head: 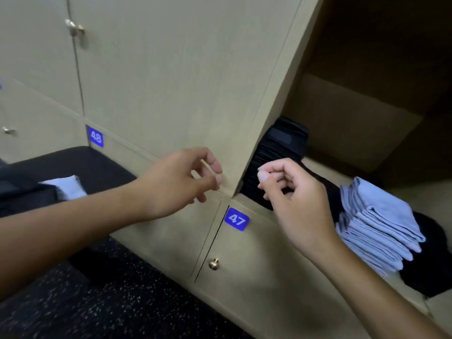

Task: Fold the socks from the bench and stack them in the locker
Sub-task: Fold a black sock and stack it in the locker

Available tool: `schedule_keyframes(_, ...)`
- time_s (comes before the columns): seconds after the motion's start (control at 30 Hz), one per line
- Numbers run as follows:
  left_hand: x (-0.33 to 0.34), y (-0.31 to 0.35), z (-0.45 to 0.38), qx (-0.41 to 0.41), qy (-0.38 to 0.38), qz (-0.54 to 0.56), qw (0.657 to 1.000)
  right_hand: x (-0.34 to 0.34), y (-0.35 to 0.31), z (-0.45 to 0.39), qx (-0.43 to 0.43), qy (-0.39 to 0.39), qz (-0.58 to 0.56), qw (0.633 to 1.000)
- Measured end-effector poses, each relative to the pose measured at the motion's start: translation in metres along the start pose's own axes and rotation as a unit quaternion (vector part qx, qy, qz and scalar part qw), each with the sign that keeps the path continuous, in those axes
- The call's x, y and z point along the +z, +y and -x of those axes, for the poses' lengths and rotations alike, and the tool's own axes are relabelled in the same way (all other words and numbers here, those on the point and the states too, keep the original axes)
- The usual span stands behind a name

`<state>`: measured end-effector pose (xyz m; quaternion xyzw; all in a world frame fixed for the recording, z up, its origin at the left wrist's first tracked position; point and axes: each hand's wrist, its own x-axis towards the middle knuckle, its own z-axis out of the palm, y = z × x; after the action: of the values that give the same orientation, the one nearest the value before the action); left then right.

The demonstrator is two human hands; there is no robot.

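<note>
An open locker (354, 133) at the right holds a pile of black folded socks (276, 152) at its left side and a stack of pale blue folded socks (381, 223) at its front right. My right hand (293, 192) hovers before the black pile, fingers loosely curled, holding nothing. My left hand (181, 179) hangs in front of the locker's door edge, fingers relaxed and empty. On the dark bench (80, 165) at the left lies a white sock (68, 187).
Closed locker doors with brass knobs (214, 264) fill the wall; blue number tags 47 (236, 219) and 48 (96, 137) mark them. A black item (430, 270) lies under the blue stack. Dark speckled floor (110, 302) below.
</note>
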<state>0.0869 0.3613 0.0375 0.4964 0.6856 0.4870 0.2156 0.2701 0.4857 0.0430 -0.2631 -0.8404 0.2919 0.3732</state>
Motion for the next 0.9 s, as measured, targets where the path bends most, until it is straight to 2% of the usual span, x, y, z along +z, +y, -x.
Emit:
schedule_keyframes(0.13,-0.024,-0.014,0.015,-0.03,0.006,-0.038,0.999,0.023,-0.007,0.015,-0.047,-0.125,0.041,0.99)
schedule_keyframes(0.33,-0.066,-0.029,0.04,-0.078,0.015,-0.073,0.994,0.071,-0.01,0.016,-0.083,-0.225,0.02,0.971)
schedule_keyframes(0.47,-0.099,-0.043,0.055,-0.122,0.029,-0.104,0.987,0.095,-0.021,0.01,-0.099,-0.263,0.016,0.96)
schedule_keyframes(0.57,-0.127,-0.055,0.064,-0.153,0.041,-0.166,0.973,0.109,-0.03,0.004,-0.095,-0.283,0.011,0.954)
schedule_keyframes(0.7,-0.158,-0.079,0.076,-0.199,0.025,-0.265,0.943,0.13,-0.033,0.003,-0.095,-0.314,0.026,0.944)
schedule_keyframes(0.9,-0.168,-0.118,0.092,-0.292,-0.1,-0.417,0.855,0.151,-0.032,0.008,-0.093,-0.354,0.037,0.93)
